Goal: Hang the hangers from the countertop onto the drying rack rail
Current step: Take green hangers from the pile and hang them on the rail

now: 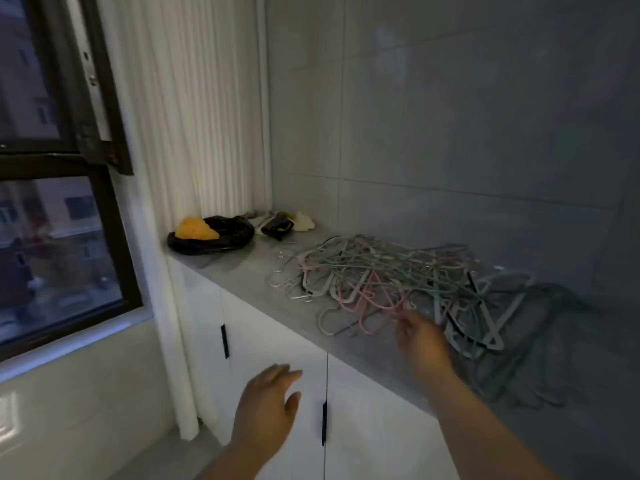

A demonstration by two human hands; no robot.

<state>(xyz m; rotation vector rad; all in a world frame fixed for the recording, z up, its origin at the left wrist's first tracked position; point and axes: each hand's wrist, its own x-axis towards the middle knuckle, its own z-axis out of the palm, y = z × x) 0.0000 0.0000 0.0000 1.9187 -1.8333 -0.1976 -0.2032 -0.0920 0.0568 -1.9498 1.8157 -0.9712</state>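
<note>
The grey tiled wall point(467, 116) fills most of what I see, with a dark-framed window point(62, 188) to my left. Below runs a white cabinet point(270, 341) with black handles, topped by the grey countertop point(242, 271). The hangers point(381, 275) lie there in a tangled pile of pink, green and pale grey against the wall. At the far end sits a black bag point(221, 235) with something yellow point(195, 228) on it. My left hand point(270, 400) hovers before the cabinet doors, fingers straight and spread, holding nothing. My right hand point(420, 337) is at the pile's near edge, fingers loosely bent; it is blurred, so I cannot tell whether it pinches a hanger.
</note>
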